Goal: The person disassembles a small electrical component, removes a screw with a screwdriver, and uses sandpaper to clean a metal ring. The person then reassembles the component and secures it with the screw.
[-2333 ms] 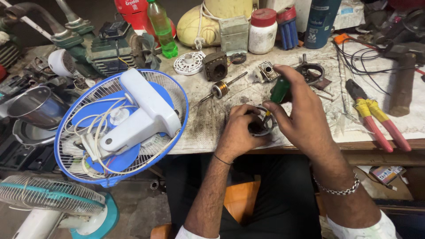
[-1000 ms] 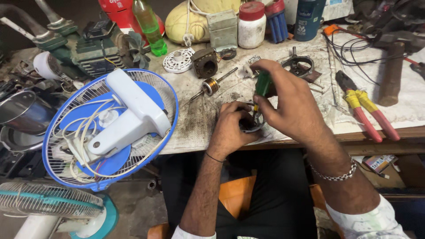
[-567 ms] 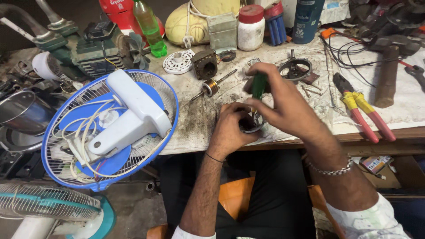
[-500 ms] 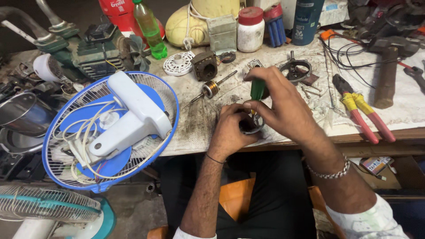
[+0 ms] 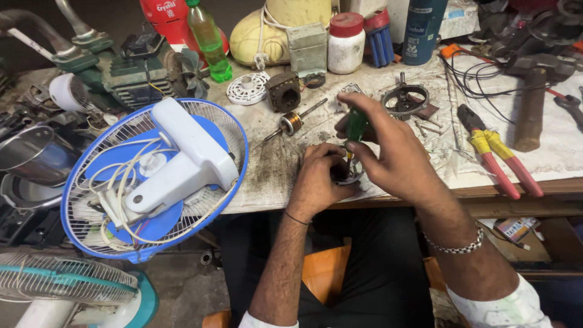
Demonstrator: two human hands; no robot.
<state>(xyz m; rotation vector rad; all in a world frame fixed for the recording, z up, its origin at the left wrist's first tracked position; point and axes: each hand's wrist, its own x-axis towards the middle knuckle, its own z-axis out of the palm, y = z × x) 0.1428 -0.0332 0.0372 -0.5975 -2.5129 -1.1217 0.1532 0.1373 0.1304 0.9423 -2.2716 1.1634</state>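
Work in hand: I hold a small round metal motor part [image 5: 345, 171] at the front edge of the workbench [image 5: 273, 176], and I drive a screwdriver with a green handle [image 5: 356, 124] down into it.
Left hand: my left hand [image 5: 319, 179] is closed around the motor part from the left side and keeps it against the bench.
Right hand: my right hand [image 5: 392, 152] grips the green handle; the shaft stands almost upright, its tip is hidden inside the part.
How far: I judge the motor is already taken apart, because a rotor with copper winding and steel shaft [image 5: 293, 121] lies apart, behind the motor part, and a round metal housing ring [image 5: 404, 99] lies behind and to the right of it. The part in my hand is not finished; whether I loosen or tighten, I cannot tell.
Materials: the motor part is dark, greasy metal; the bench cover is pale, stained paper.
Left of the motor part: a blue wire fan guard with a white plastic body [image 5: 155, 176] leans over the bench edge.
Right of the motor part: pliers with yellow and red grips [image 5: 498, 155] lie flat.
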